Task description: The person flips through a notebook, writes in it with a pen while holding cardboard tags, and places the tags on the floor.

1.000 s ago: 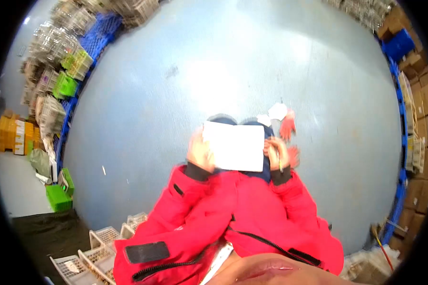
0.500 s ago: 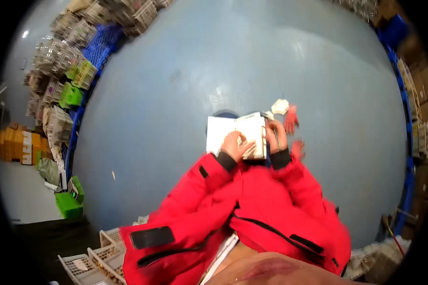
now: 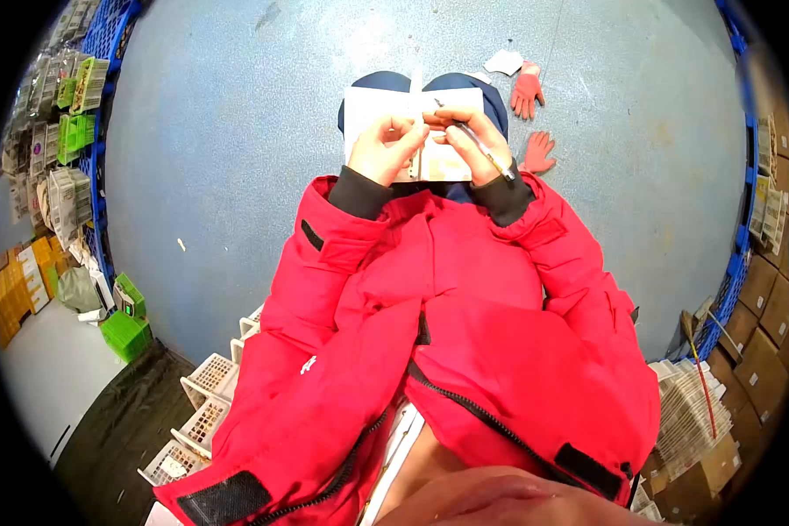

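Observation:
An open notebook (image 3: 366,107) with pale pages lies across my lap, over dark trousers. My left hand (image 3: 386,149) is above the left page, its fingers curled and the thumb against them near the spine. Whether those fingertips pinch anything is too small to make out. My right hand (image 3: 475,145) is over the right page, closed around a slim pen (image 3: 502,167) that slants back toward the wrist. The fingertips of both hands almost meet at the middle of the notebook.
Two red gloves, an upper glove (image 3: 527,91) and a lower glove (image 3: 538,152), lie on the blue floor at right beside a white scrap (image 3: 503,62). White baskets (image 3: 203,421) stand at lower left. Cardboard boxes (image 3: 759,377) are stacked along the right.
The view has tilted, so the notebook and lap appear higher. My left hand has shifted from the middle of the pages to the left page, fingers curled. The pen now shows in my right hand.

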`<state>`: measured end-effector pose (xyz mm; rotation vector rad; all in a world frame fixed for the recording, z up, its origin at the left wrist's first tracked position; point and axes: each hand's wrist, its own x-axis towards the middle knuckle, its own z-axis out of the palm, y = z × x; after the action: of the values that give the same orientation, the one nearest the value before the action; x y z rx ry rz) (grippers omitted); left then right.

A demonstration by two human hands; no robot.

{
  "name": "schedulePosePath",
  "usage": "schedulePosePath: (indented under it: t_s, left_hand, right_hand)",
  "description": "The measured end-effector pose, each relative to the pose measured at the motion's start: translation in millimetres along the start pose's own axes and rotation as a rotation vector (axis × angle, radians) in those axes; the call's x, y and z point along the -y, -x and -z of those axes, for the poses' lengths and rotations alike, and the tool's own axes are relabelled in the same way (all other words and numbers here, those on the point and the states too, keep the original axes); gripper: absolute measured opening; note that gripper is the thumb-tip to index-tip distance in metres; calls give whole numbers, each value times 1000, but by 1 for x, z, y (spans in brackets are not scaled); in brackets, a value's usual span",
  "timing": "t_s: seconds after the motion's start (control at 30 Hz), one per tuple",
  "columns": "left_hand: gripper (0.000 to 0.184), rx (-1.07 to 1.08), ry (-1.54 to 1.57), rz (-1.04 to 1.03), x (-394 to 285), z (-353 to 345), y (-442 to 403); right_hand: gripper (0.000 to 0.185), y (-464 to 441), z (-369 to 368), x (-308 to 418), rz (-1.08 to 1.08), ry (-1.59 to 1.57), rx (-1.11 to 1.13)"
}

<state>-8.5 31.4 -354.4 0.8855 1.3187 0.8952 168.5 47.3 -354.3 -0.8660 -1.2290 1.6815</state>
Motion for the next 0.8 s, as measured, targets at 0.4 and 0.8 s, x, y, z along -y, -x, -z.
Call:
schedulePosePath:
  t_s: [0.4, 0.8]
  left_hand:
    - [21, 37, 261, 265, 20, 23, 2]
    - [13, -207, 145, -45, 44, 57, 0]
  right_hand:
    - [27, 6, 45, -18, -132, -84, -355]
    - [27, 12, 55, -20, -134, -82, -410]
